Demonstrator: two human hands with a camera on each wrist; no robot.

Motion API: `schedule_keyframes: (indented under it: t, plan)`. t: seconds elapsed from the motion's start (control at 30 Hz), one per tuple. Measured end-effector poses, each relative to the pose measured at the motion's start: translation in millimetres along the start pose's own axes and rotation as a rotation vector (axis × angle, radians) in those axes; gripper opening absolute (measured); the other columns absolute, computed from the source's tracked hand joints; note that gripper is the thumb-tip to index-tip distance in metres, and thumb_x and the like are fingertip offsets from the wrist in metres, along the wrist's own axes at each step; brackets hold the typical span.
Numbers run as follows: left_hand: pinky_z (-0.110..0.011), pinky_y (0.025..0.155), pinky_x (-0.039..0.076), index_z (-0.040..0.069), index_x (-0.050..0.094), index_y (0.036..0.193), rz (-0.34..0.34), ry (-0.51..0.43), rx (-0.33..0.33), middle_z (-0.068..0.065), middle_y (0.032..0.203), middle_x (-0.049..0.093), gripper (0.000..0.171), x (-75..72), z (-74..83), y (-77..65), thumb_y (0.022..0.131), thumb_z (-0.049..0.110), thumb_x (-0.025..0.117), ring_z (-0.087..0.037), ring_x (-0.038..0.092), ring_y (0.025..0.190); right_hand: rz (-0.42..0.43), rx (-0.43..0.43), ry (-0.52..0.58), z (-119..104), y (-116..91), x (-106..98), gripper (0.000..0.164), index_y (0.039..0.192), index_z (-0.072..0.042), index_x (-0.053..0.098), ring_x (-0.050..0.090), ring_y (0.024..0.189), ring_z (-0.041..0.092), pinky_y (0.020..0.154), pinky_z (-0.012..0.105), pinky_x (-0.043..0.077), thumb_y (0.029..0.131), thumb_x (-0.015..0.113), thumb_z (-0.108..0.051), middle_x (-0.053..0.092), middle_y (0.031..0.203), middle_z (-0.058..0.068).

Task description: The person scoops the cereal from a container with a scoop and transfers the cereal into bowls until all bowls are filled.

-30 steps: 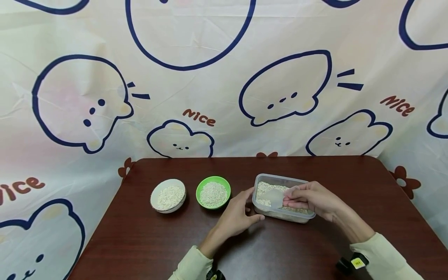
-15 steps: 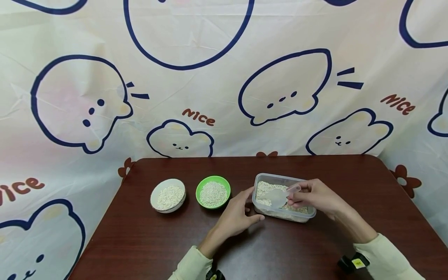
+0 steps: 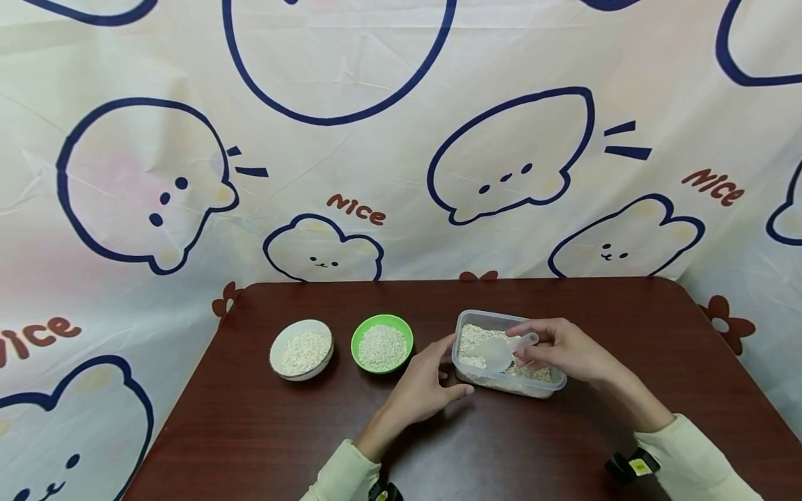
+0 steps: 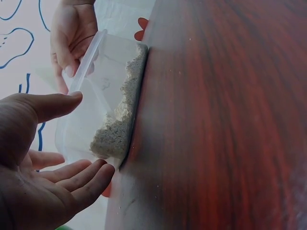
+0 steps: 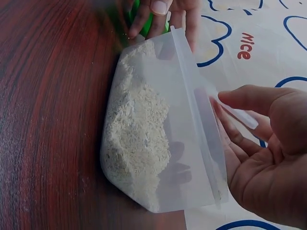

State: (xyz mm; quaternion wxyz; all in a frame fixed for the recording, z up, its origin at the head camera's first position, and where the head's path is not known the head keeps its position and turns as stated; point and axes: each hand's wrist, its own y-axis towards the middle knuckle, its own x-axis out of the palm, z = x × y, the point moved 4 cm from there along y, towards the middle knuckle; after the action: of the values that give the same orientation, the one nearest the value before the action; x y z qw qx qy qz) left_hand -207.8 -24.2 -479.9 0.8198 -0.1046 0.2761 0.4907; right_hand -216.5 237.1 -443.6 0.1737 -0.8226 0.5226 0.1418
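A clear plastic box (image 3: 510, 383) holding rice-like pale grains (image 4: 112, 134) stands on the table, right of centre in the head view. A translucent white scoop (image 3: 498, 353) lies in the grains, its handle slanting up to the right. My right hand (image 3: 567, 351) is over the box's right end, fingers spread around the handle (image 5: 247, 119) without a visible grip. At the left end, my left hand (image 3: 418, 390) has its fingers extended and thumb apart, beside the box wall. Whether it touches the wall is unclear.
A green bowl (image 3: 355, 356) of white grains sits left of the box, close to my left hand. Farther left stands a white bowl (image 3: 277, 362), also filled with grains. A printed cloth (image 3: 401, 160) hangs behind the brown table (image 3: 238, 431).
My right fingers have loosened from the scoop's handle and spread, with the hand shifting slightly right. The scoop has moved a little right in the box. The left hand stays put.
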Motion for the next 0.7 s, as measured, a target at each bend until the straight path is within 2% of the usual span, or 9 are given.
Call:
schedule_keyframes:
  t: [0.27, 0.57, 0.7]
  plan:
    - [-0.037, 0.095, 0.065, 0.006, 0.041, 0.164, 0.001, 0.004, 0.006, -0.013, 0.157, 0.058, 0.089, -0.6, 0.5, 0.1, 0.09, 0.016, 0.089, -0.024, 0.069, 0.126, -0.045, 0.008, 0.024, 0.8, -0.1, -1.1, 0.036, 0.134, 0.01, 0.067, 0.078, 0.085, 0.021, 0.079, 0.043, 0.07, 0.103, 0.069, -0.008, 0.078, 0.098, 0.018]
    - [-0.035, 0.096, 0.065, 0.006, 0.04, 0.165, -0.009, 0.008, 0.009, -0.014, 0.159, 0.056, 0.09, 0.7, -2.0, 1.1, 0.09, 0.018, 0.089, -0.026, 0.069, 0.128, -0.084, 0.088, 0.306, 7.4, -3.2, 2.8, 0.049, 0.142, 0.022, 0.053, 0.081, 0.093, 0.017, 0.086, 0.039, 0.069, 0.105, 0.067, -0.007, 0.08, 0.108, 0.021]
    - [-0.036, 0.096, 0.066, 0.006, 0.04, 0.165, -0.007, 0.003, 0.018, -0.013, 0.158, 0.057, 0.09, 0.8, -2.1, 1.8, 0.09, 0.017, 0.089, -0.027, 0.069, 0.129, -0.08, 0.09, 0.324, 7.8, -3.4, 3.4, 0.048, 0.141, 0.023, 0.052, 0.081, 0.093, 0.016, 0.086, 0.038, 0.069, 0.106, 0.065, -0.006, 0.08, 0.108, 0.02]
